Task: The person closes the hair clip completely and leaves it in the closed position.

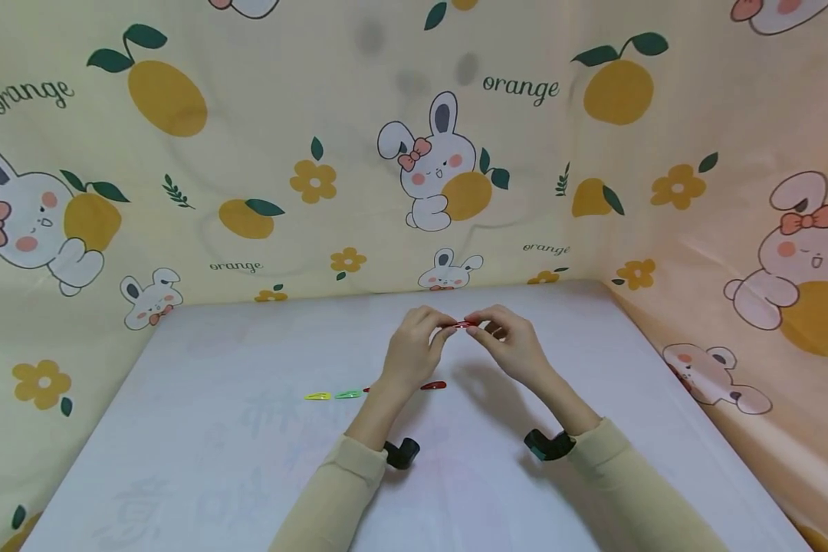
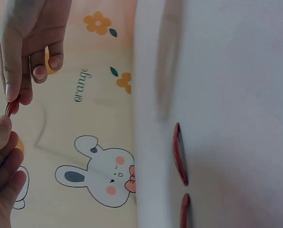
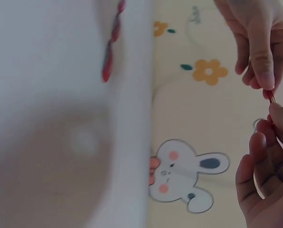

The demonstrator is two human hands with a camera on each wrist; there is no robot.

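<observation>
A red snap hair clip (image 1: pixel 462 324) is held up above the far part of the table, between both hands. My left hand (image 1: pixel 414 349) pinches one end of it with thumb and fingertips. The other end is pinched by my right hand (image 1: pixel 514 345). In the left wrist view the clip (image 2: pixel 9 109) is mostly covered by fingertips, and in the right wrist view only a thin strip of the clip (image 3: pixel 272 98) shows. Below, a row of clips lies on the table: a yellow clip (image 1: pixel 317 396), a green clip (image 1: pixel 348 394) and red clips (image 1: pixel 434 385), partly hidden by my left arm.
The white table (image 1: pixel 214 445) has a patterned cloth (image 1: pixel 303 100) with rabbits and oranges standing behind it and at its sides. A black wrist camera (image 1: pixel 403 454) sits on the left wrist, another black camera (image 1: pixel 548 445) on the right.
</observation>
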